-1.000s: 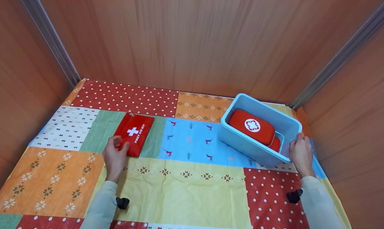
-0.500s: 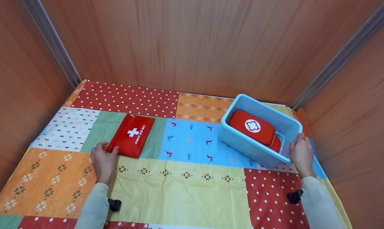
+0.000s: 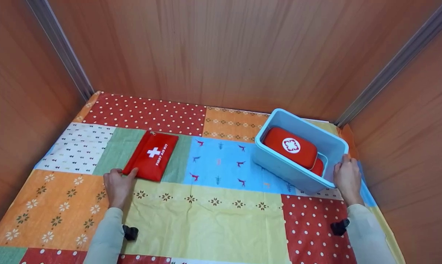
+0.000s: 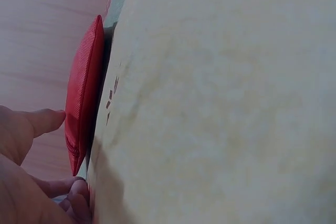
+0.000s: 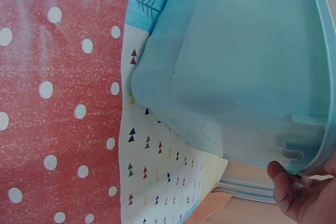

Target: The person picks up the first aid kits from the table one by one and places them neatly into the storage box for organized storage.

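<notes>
Well, the red pouch (image 3: 147, 157) lies ahead and right of the nearer left hand (image 3: 117, 187), length slanting away, thumb touching, whether pinched I can't tell

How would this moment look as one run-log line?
left hand: touches near-left corner of red first aid kit pouch | right hand: grips rim of light-blue bin | inside: red case, another red item partly beneath

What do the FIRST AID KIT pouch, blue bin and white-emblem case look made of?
FIRST AID KIT pouch: likely woven synthetic, perhaps nylon; fine ribbed weave, slight sheen.
Blue bin: probably molded plastic, smooth, low-gloss; rounded corners.
White-emblem case: maybe fabric over a stiff shell, matte; keeps rounded form, texture too small to confirm.
</notes>
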